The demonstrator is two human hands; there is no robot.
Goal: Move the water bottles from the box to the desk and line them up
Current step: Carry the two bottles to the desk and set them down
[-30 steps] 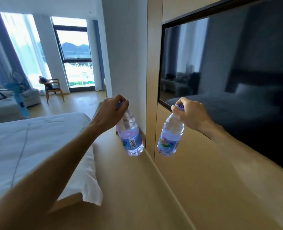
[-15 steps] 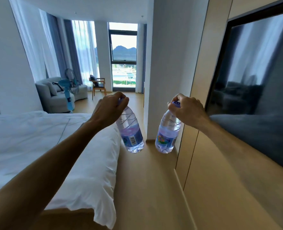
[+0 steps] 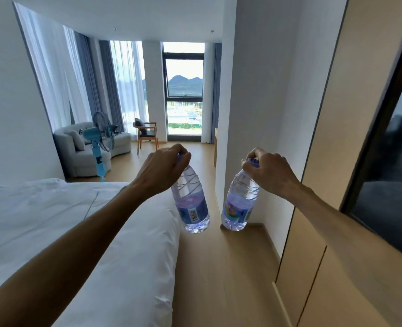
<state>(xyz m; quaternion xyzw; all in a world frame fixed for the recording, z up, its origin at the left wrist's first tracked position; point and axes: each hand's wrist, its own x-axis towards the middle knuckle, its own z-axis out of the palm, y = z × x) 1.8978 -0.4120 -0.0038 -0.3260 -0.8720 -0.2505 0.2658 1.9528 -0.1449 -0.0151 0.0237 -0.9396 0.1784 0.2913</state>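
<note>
Your left hand (image 3: 162,169) covers nearly all of the left bottle's (image 3: 191,204) cap, and your right hand (image 3: 269,175) hides the right bottle's (image 3: 239,204) neck. The print on both labels is too small to read. The bed (image 3: 53,232) runs off the left and bottom edges; the dark screen (image 3: 393,175) is cut by the right edge.

1. The left bottle (image 3: 190,204) carries a blue label with a white barcode patch; its bars show, but no digits can be read.
2. The right bottle (image 3: 239,204) carries a blue label with a coloured picture (too blurred for any brand name or lettering).
3. No other text shows.
</note>
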